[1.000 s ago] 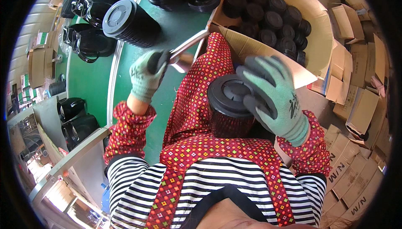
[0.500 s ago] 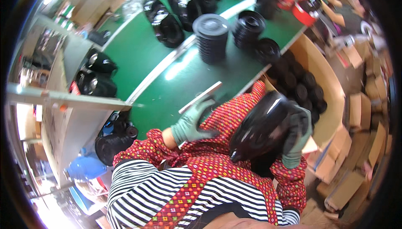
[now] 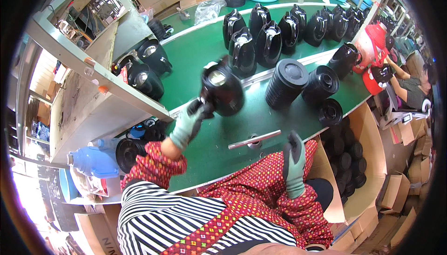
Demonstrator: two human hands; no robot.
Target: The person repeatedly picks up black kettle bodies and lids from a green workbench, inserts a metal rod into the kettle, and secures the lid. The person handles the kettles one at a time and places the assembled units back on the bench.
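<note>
A black jug (image 3: 227,92) is grasped by the left hand (image 3: 186,124), the grip blurred, beyond and left of the metal bar (image 3: 261,138). The right hand (image 3: 294,165) is held empty, fingers extended, just right of the bar. Stacked black lids (image 3: 283,89) are placed beyond the bar; a cardboard carton (image 3: 371,145) is seen to its right.
</note>
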